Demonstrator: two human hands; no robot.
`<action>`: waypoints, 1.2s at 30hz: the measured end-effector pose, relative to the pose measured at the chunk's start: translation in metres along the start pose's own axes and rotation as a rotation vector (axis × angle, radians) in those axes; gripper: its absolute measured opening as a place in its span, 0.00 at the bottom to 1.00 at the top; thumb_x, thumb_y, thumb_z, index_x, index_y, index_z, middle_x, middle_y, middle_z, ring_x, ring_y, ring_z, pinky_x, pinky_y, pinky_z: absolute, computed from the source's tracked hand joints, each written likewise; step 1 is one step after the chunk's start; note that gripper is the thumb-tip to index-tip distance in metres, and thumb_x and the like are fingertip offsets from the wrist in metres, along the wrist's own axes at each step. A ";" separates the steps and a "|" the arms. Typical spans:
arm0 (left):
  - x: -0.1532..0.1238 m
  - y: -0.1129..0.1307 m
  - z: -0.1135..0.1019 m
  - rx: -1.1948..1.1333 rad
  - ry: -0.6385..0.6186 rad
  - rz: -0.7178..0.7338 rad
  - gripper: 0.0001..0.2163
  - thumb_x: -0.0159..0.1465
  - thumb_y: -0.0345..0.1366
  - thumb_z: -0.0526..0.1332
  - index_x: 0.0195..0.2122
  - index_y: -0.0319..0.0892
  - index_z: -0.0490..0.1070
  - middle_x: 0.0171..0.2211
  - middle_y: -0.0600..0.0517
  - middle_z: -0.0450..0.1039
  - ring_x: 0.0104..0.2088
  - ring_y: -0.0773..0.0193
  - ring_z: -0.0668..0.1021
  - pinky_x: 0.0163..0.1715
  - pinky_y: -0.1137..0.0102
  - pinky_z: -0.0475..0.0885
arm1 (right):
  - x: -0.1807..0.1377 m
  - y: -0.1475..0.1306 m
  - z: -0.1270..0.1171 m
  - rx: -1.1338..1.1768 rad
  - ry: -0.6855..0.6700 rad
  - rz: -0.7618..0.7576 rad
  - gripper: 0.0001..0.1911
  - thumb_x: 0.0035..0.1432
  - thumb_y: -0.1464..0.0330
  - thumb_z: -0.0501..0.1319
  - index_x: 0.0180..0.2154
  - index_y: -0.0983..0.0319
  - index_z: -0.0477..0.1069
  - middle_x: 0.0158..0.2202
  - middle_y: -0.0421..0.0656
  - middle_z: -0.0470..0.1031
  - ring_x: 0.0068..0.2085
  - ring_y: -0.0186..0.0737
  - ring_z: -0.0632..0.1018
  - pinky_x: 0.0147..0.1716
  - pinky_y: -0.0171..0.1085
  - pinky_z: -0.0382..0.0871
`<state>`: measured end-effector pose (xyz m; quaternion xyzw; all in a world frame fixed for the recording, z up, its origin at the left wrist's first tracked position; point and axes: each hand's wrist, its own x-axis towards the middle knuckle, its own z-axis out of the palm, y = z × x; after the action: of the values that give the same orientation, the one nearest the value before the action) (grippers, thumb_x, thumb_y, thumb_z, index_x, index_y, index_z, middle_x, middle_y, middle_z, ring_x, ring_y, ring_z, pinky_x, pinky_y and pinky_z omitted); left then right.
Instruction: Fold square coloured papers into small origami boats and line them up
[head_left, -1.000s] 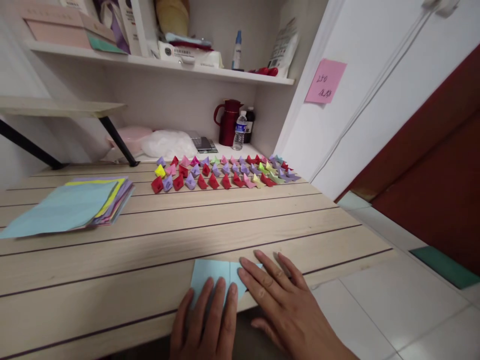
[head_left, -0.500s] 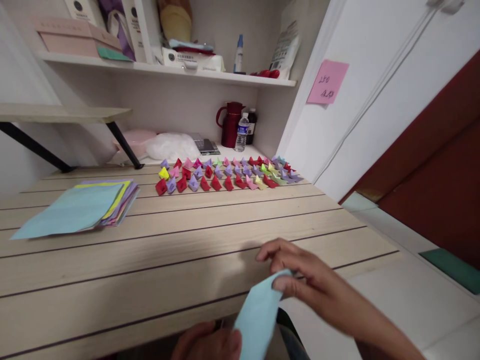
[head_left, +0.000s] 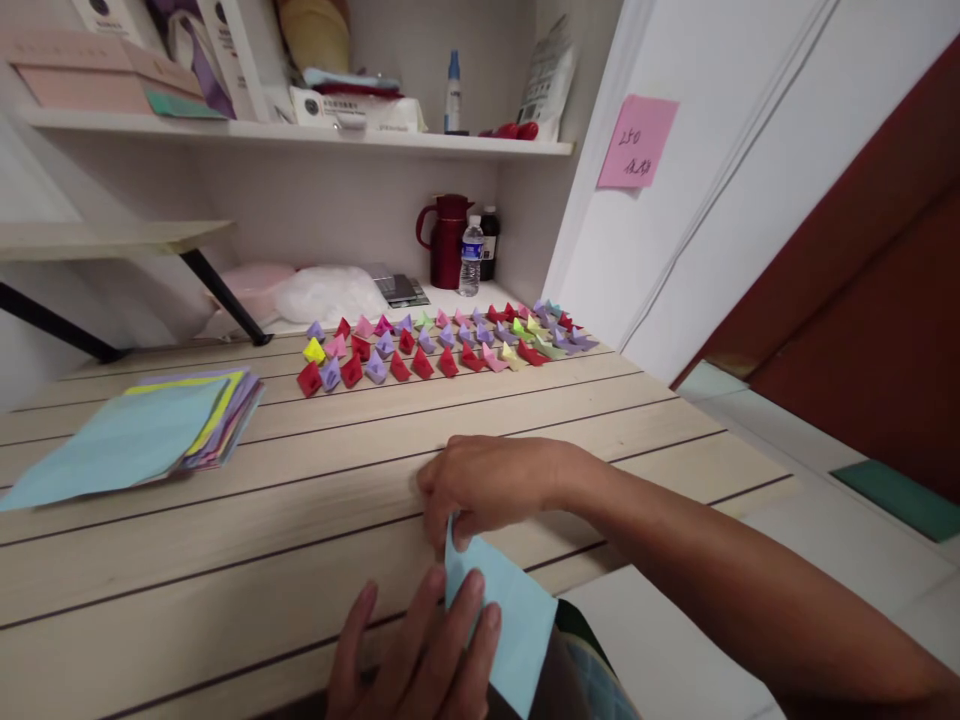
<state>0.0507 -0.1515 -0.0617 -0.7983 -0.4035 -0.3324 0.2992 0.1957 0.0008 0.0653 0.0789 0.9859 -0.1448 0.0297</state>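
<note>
A light blue sheet of paper (head_left: pixel 510 620) is slanted at the table's front edge, over my lap. My right hand (head_left: pixel 480 490) reaches in from the right and pinches the sheet's upper left corner, thumb on the near side; its fingertips are partly hidden behind the hand. Lower down, my left hand (head_left: pixel 427 650) has its fingers stretched and spread, with some fingertips lying against the paper's left edge. Its thumb does not show. Beyond both hands, rows of small folded paper boats (head_left: pixel 424 364) in red, purple, pink, yellow and green stand on the table.
A stack of coloured paper sheets (head_left: pixel 150 425) lies on the left of the slatted wooden table (head_left: pixel 315 540). Behind are a dark red jug (head_left: pixel 450 245), a water bottle (head_left: pixel 471 258) and a white plastic bag (head_left: pixel 330 295). A raised shelf leg (head_left: pixel 225 295) stands at left.
My right hand has moved left along with the paper's corner and turned palm down. My left hand has risen and spread its fingers onto the sheet. The view has shifted slightly.
</note>
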 end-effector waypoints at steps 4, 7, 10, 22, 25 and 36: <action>-0.008 0.004 0.007 -0.030 -0.090 -0.014 0.15 0.69 0.32 0.50 0.50 0.46 0.74 0.52 0.54 0.77 0.65 0.65 0.62 0.68 0.52 0.45 | -0.014 -0.012 0.008 -0.150 0.208 0.113 0.17 0.54 0.71 0.68 0.47 0.56 0.76 0.45 0.42 0.77 0.41 0.40 0.78 0.44 0.39 0.68; -0.015 0.008 0.008 -0.070 -0.070 -0.096 0.15 0.68 0.32 0.52 0.53 0.43 0.72 0.52 0.51 0.77 0.64 0.66 0.64 0.68 0.58 0.47 | -0.041 -0.025 0.019 -0.131 0.386 0.215 0.21 0.61 0.68 0.64 0.56 0.58 0.68 0.52 0.47 0.74 0.51 0.44 0.76 0.53 0.44 0.65; -0.016 0.015 0.008 -0.088 -0.077 -0.168 0.19 0.66 0.27 0.54 0.58 0.37 0.65 0.53 0.48 0.76 0.62 0.66 0.68 0.66 0.63 0.52 | -0.070 -0.043 0.036 0.055 0.393 0.167 0.33 0.58 0.55 0.64 0.62 0.56 0.61 0.58 0.47 0.70 0.58 0.44 0.71 0.58 0.42 0.63; -0.003 0.002 -0.015 -0.107 -0.182 -0.198 0.23 0.68 0.29 0.51 0.65 0.41 0.56 0.51 0.52 0.78 0.52 0.66 0.77 0.53 0.70 0.67 | -0.085 -0.049 0.088 0.113 0.507 0.273 0.10 0.66 0.68 0.55 0.42 0.52 0.74 0.51 0.41 0.76 0.56 0.42 0.73 0.61 0.49 0.58; 0.000 -0.004 -0.015 -0.073 -0.163 -0.182 0.16 0.65 0.41 0.60 0.54 0.53 0.71 0.54 0.59 0.76 0.58 0.56 0.71 0.65 0.57 0.52 | -0.088 -0.039 0.079 0.113 0.515 0.251 0.12 0.65 0.71 0.55 0.41 0.51 0.75 0.51 0.41 0.76 0.55 0.43 0.74 0.60 0.50 0.59; -0.001 0.007 -0.006 -0.054 -0.299 -0.286 0.25 0.64 0.51 0.58 0.61 0.47 0.64 0.61 0.54 0.66 0.59 0.57 0.70 0.67 0.56 0.39 | -0.088 -0.023 0.077 0.202 0.524 0.312 0.10 0.67 0.63 0.56 0.40 0.54 0.75 0.53 0.43 0.73 0.57 0.46 0.70 0.56 0.48 0.62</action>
<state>0.0549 -0.1598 -0.0603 -0.7811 -0.5434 -0.2598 0.1643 0.2819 -0.0563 0.0056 0.2664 0.9166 -0.2105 -0.2111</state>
